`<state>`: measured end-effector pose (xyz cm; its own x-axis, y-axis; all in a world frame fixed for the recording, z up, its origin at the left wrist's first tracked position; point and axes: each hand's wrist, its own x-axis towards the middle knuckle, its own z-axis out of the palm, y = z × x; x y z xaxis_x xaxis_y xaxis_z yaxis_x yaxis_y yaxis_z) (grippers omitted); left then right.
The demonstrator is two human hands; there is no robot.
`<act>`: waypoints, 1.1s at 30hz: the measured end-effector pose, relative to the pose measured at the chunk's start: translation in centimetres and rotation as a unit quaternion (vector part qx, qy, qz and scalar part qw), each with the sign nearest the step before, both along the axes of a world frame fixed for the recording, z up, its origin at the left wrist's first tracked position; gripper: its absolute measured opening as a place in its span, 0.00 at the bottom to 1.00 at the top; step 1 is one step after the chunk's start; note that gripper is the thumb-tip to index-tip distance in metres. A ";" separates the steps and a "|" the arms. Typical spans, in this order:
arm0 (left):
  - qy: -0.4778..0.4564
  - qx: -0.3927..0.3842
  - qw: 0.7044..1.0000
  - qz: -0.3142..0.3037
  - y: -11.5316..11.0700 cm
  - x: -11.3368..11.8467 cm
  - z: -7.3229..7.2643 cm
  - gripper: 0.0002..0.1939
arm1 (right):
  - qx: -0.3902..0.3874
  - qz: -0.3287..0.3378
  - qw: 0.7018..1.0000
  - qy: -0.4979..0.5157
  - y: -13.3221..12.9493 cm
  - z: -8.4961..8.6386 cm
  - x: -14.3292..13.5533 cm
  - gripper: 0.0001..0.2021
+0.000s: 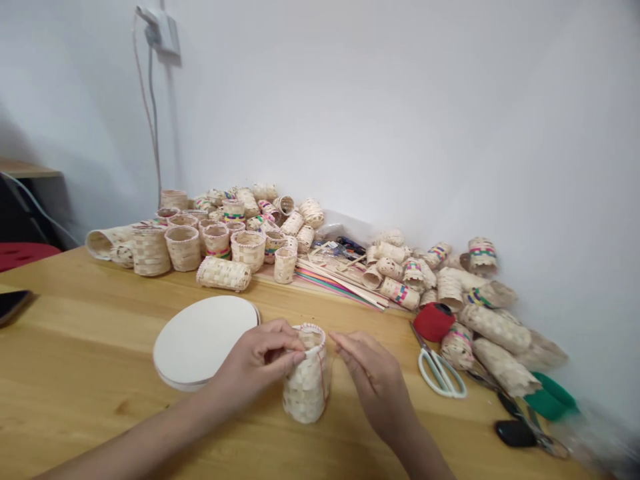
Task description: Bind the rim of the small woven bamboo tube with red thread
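A small woven bamboo-strip basket point(304, 393) stands upright on the wooden table, with reddish stitching round part of its rim. My left hand point(263, 357) pinches that rim on its left side between thumb and fingers. Just right of the basket is my right hand point(374, 377), its thumb and fingertips pressed together. Whatever lies between those fingertips is too small to make out. A thin red thread point(326, 393) runs loosely down the basket's right side.
White round discs point(207, 340) lie stacked left of the basket. White-handled scissors point(441, 373) and a red thread spool point(434, 322) lie to the right. Many woven baskets point(150, 252) and coloured strips point(340, 285) line the wall. A phone point(13, 305) rests at far left.
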<state>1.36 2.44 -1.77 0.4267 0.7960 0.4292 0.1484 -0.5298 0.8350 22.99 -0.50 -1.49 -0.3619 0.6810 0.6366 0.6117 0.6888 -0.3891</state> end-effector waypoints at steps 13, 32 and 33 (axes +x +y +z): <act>0.001 -0.023 1.000 0.015 0.8 -0.5 0.0 0.11 | 0.003 -0.011 0.999 0.038 -0.3 -0.6 -1.0 0.06; 0.049 0.039 0.997 -0.051 0.3 -0.9 0.7 0.09 | 0.033 -0.030 0.997 0.067 -0.5 -0.2 -0.8 0.08; 0.061 0.051 0.994 -0.068 0.2 -1.0 0.9 0.08 | 0.041 -0.027 0.997 0.062 -0.6 0.0 -0.7 0.09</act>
<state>0.31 2.64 -0.90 0.5814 0.6818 0.4441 0.1658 -0.6336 0.7557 22.25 -1.08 -1.50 -0.2416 0.6404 0.7290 0.5992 0.6894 -0.4070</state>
